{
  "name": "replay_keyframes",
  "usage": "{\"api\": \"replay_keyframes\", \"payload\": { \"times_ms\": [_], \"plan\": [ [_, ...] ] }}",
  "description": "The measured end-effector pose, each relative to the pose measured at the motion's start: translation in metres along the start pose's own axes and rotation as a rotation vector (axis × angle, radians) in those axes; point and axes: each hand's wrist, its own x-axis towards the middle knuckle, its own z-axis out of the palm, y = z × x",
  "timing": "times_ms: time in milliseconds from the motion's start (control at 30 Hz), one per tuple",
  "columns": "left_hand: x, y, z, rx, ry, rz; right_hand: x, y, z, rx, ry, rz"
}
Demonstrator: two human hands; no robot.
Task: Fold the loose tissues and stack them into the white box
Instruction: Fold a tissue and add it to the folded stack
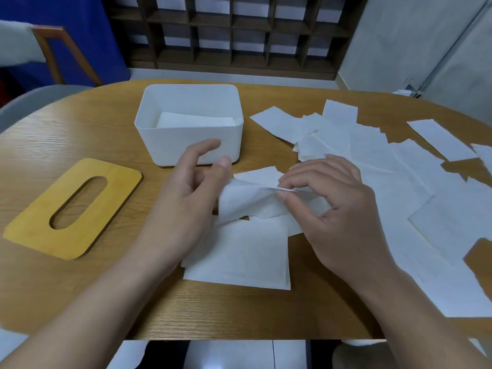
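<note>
Here, a person sits at a wooden tabletop [80, 123] and works with both bare hands on one tissue [250, 201] in front of them. The right hand [343, 217] has its grip closed on this tissue: the thumb and the first fingers pinch a raised fold of the paper near its middle. The left hand [183, 198] is at the left edge of the same tissue, with the thumb against the paper and the index finger stretched forward and free; whether its grip really clasps the paper I cannot tell, because the hand covers the contact. The tissue is crumpled and partly lifted, and it lies over a flat tissue [239, 257] that rests on the tabletop nearer to the person. Behind the left hand stands the white box [191, 145], open at the top, with folded tissues [197, 120] lying inside on the bottom. To the left of the box, apart from it, lies a yellow wooden lid [34, 227] with a long oval opening. On the right side of the tabletop many loose tissues [415, 187] are spread and overlap each other.
</note>
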Motion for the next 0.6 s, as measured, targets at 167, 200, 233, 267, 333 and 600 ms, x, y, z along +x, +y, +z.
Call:
{"api": "replay_keyframes", "payload": {
  "times_ms": [167,200,233,267,333,600],
  "plan": [
    [0.000,0.003,-0.015,0.236,-0.084,0.235,0.001,-0.013,-0.004,0.162,-0.037,0.143],
    [0.000,0.003,-0.016,0.196,-0.100,0.249,0.001,-0.016,-0.006,0.201,-0.041,0.170],
    [-0.001,0.003,-0.017,0.168,-0.100,0.266,0.001,-0.019,-0.009,0.238,-0.044,0.198],
    [-0.002,0.002,-0.018,0.161,-0.086,0.279,0.001,-0.022,-0.011,0.270,-0.048,0.223],
    [-0.003,0.001,-0.021,0.170,-0.067,0.270,0.001,-0.024,-0.015,0.324,-0.071,0.279],
    [-0.011,-0.006,-0.042,0.287,-0.128,0.097,-0.006,-0.019,-0.010,0.287,-0.308,0.421]
  ]
}}
